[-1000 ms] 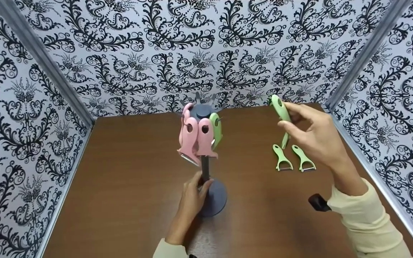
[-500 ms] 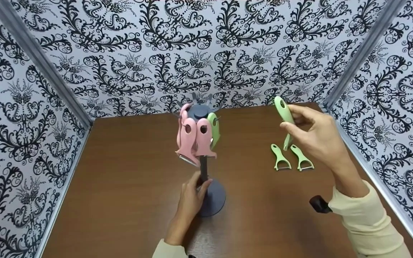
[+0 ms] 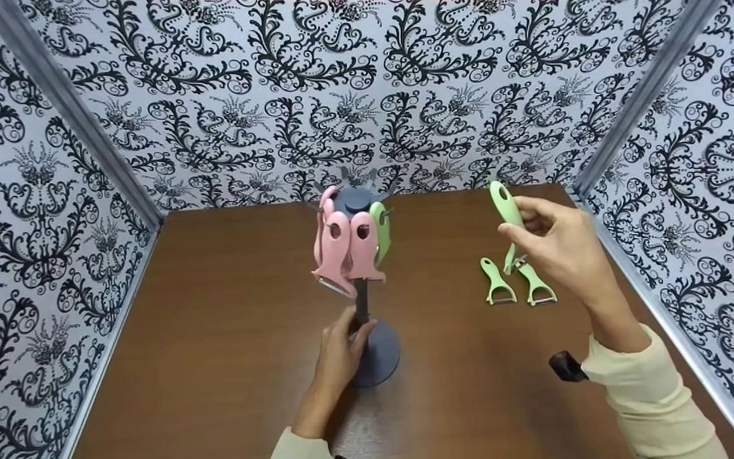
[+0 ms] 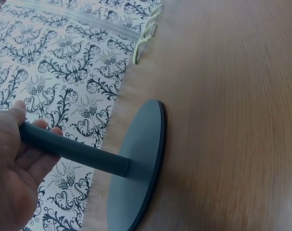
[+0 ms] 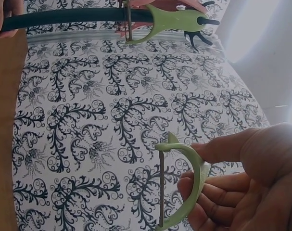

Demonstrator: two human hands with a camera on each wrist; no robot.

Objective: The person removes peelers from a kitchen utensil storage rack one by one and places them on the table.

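Note:
My right hand [image 3: 558, 245] pinches a green peeler [image 3: 506, 207] in the air, its holed handle end up and its blade end down; the right wrist view shows thumb and fingers on the peeler's head [image 5: 197, 178]. My left hand [image 3: 339, 350] grips the post [image 4: 78, 150] of a dark grey rotating stand just above its round base [image 3: 381, 357]. Several pink peelers [image 3: 334, 245] and a green peeler [image 3: 382, 233] hang from the stand's hooks. Below the raised peeler, two more green peelers [image 3: 498, 284] [image 3: 538, 285] lie on the table.
The brown wooden table [image 3: 233, 331] is enclosed at the back and sides by panels with black scroll patterns [image 3: 316, 115]. Grey metal strips [image 3: 647, 95] run along the corners. Bare hooks [image 3: 367, 177] stick out at the far side of the stand's top.
The green peeler in my right hand has dropped slightly and turned a little, so its blade end now shows over the peelers on the table. My left hand keeps its grip on the post.

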